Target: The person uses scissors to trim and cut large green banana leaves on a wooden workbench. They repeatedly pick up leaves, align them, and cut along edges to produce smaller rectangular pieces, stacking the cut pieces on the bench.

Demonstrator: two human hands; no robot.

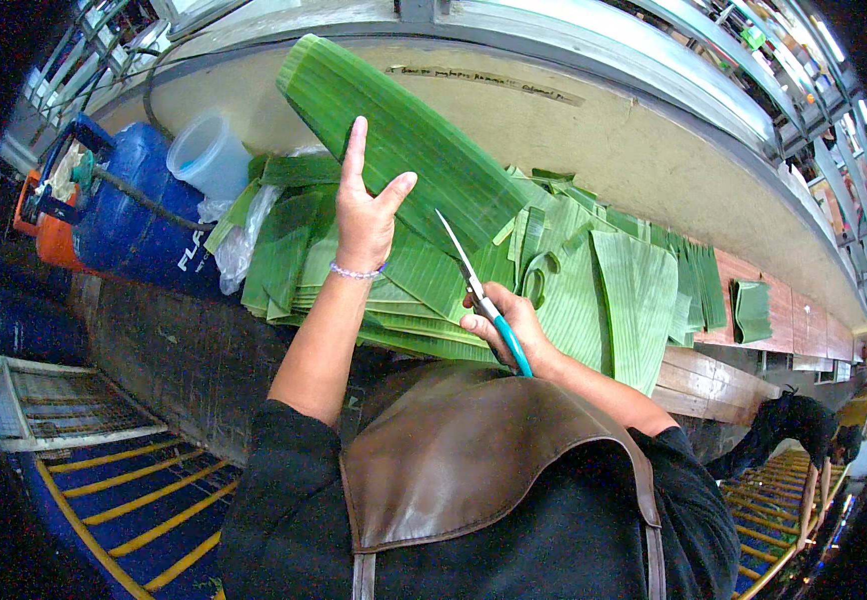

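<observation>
Leaf panel (414, 130), long and green, sits top center, tilted, its long axis running from upper left down to the right. You've got your left hand (366, 228) at its lower left edge, thumb and index finger spread wide across the near side; your other fingers are hidden, so can't tell if they pinch the leaf or only prop it. Your right hand (524, 318), center of frame, is wrapped around teal-handled scissors (506, 335), blades aimed upper left, tip overlapping the leaf near its lower right end. Contact unclear, blade gap too. From that grip the leaf lies up and left; your left hand is nearer its middle, your right nearer its lower end. Your left thumb is the closest obstruction, just left of the tip. Under both hands, a leaf pile (564, 285) spreads across the middle. Left of it: plastic bag (239, 250), translucent tub (209, 160), blue tank (129, 210). Right: folded leaf (752, 312) on reddish boards (787, 312). Cream wall (654, 150) curves behind. Co-worker (804, 425) bends at lower right, well apart from you.
</observation>
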